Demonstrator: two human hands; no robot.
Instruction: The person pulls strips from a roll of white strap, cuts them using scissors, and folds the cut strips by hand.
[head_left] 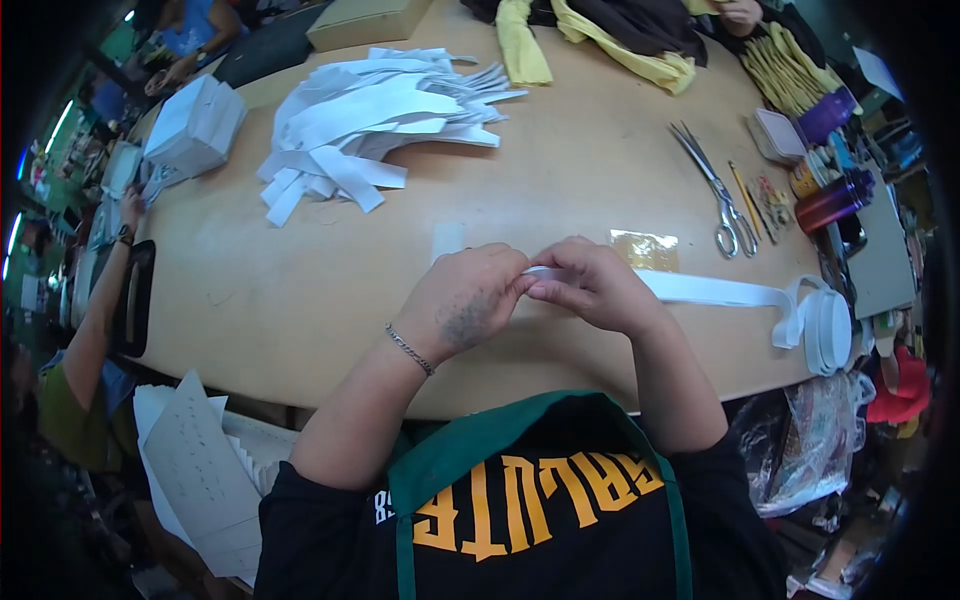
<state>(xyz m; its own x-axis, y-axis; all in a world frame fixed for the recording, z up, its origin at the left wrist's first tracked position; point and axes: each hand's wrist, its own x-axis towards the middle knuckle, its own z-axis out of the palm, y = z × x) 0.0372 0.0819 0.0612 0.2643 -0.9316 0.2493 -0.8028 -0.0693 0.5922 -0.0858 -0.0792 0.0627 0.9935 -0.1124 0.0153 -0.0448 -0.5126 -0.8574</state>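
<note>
A long white strip (710, 289) runs from a white roll (827, 330) at the table's right edge to my hands. Closed in a pinch, my left hand (470, 300) holds the strip's end near the table's middle. My right hand (590, 283) meets it fingertip to fingertip, also closed on the strip. The fingers partly hide the held end. Just behind my left hand lies a short pale piece (447, 240). Behind my right hand is a clear and yellowish rectangle (645, 249) on the table. A large pile of cut white strips (375, 120) lies at the back left.
Scissors (718, 190), a yellow pencil (743, 197), a metallic bottle (833, 202) and a pink-lidded box (776, 136) stand or lie on the right. White stacks (195, 123) are at the left. Dark and yellow garments (620, 35) lie behind. Other people's arms reach in at left and back right.
</note>
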